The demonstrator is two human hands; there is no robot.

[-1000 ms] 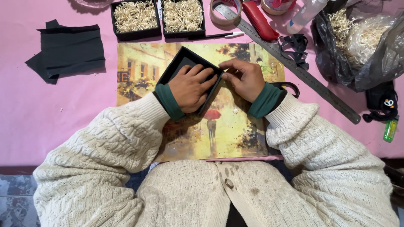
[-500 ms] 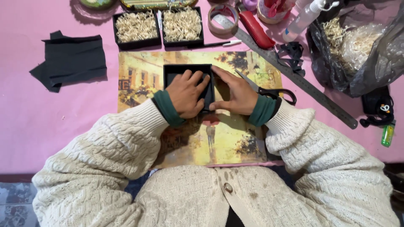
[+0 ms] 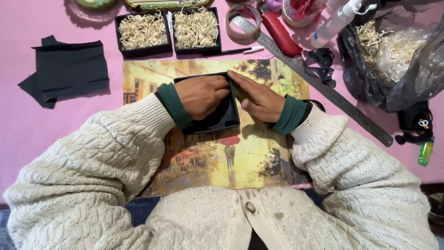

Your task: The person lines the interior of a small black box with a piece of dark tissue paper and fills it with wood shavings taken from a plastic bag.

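Pressing a shallow black box (image 3: pixel 217 115) flat onto a painted street-scene print (image 3: pixel 259 162), we work at the middle of a pink tabletop (image 3: pixel 55 134). Our left hand (image 3: pixel 203 95) lies palm-down inside the box, fingers curled against its far wall; our right hand (image 3: pixel 259 97) rests flat on the print just beside the box, fingertips touching its corner at one o'clock. Neither grip closes around anything; both simply press. A second ago the box sat turned like a diamond; it now lies square to the print's edges, so we judge the placing about settled. At eleven o'clock stand two black trays of pale shredded filler (image 3: pixel 169 30); folded black paper (image 3: pixel 69 69) lies at ten. A steel ruler (image 3: pixel 333 95) runs aslant toward three o'clock, with a red-handled cutter (image 3: pixel 280 34) and a tape roll (image 3: pixel 240 23) at twelve to one.
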